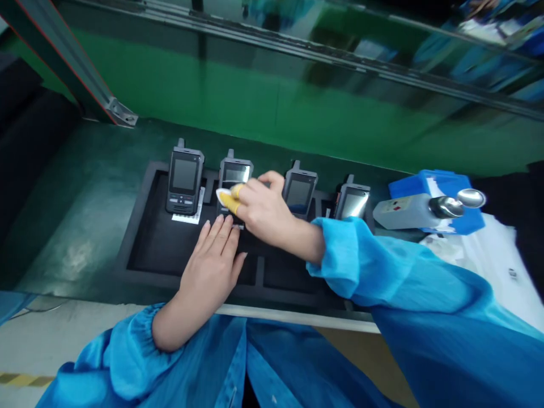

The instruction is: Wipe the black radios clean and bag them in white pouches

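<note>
Head view: one handset (236,171) at tray's (140,220) 12 o'clock, seemingly mid-wipe; others' status cannot be told.
White pad (221,196) clamped over it by fingers of right hand (263,209); left hand (210,263) laid at its 7 o'clock, fingers nearly together; another handset (185,175) at 9, two more handsets (300,192) at 3.

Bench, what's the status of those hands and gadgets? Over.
Right hand: holding white cloth at second handheld from left. Left hand: palm down by the handheld's lower end. Right hand partly hides the handheld.
</note>
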`<move>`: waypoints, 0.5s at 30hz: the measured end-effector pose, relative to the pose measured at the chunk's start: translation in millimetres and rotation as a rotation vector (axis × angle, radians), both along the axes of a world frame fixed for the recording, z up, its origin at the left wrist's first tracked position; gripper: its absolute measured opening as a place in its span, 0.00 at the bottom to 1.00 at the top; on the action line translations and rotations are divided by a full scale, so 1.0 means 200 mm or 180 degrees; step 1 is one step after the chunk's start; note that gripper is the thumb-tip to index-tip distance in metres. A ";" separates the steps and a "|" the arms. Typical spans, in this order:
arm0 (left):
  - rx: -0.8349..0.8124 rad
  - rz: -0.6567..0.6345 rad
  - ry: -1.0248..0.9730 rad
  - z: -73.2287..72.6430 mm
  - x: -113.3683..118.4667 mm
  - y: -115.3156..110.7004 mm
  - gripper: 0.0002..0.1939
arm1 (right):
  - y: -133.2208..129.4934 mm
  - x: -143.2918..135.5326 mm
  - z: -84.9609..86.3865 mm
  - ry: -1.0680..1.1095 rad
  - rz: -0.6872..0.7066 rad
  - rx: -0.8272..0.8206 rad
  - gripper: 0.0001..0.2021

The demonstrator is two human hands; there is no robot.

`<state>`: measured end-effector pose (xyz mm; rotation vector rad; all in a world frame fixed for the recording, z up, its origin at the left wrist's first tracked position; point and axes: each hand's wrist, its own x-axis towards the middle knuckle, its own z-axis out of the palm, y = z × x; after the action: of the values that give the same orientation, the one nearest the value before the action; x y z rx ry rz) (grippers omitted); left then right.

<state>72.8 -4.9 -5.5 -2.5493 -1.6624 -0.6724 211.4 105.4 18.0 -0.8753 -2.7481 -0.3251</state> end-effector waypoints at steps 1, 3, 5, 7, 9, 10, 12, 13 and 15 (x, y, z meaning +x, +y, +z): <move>-0.0035 0.0003 -0.0018 0.00 0.00 0.00 0.19 | -0.01 0.01 -0.01 0.0039 0.0164 -0.0043 0.15; -0.0110 0.0007 -0.0061 0.00 0.00 0.00 0.19 | 0.01 0.01 0.00 0.0113 0.0173 -0.0152 0.15; -0.0152 -0.0013 -0.0086 0.01 0.00 0.00 0.19 | 0.08 0.00 0.02 0.0181 -0.0169 -0.0182 0.15; -0.0156 -0.0037 -0.0083 0.01 0.00 0.00 0.19 | 0.13 -0.01 0.04 0.0168 -0.0511 -0.0127 0.16; -0.0142 -0.0028 -0.0081 0.02 0.00 0.00 0.19 | 0.13 -0.01 0.05 0.0028 -0.0513 0.0028 0.17; -0.0137 -0.0016 -0.0087 0.02 0.00 0.00 0.18 | 0.11 -0.01 0.04 -0.0053 -0.0373 0.0111 0.18; -0.0131 0.0003 -0.0106 0.01 0.00 0.00 0.19 | 0.04 0.01 0.02 -0.0144 -0.0005 0.0217 0.17; -0.0124 0.0007 -0.0105 0.01 0.00 0.00 0.19 | 0.01 0.02 0.01 -0.0129 0.0164 0.0233 0.16; -0.0080 -0.0002 -0.0089 0.01 0.00 0.00 0.19 | -0.01 0.05 0.00 0.0019 0.0285 0.0262 0.15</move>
<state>73.1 -4.3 -3.7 -2.5693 -1.6895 -0.6947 221.4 103.6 17.8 -0.7291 -2.7366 -0.4143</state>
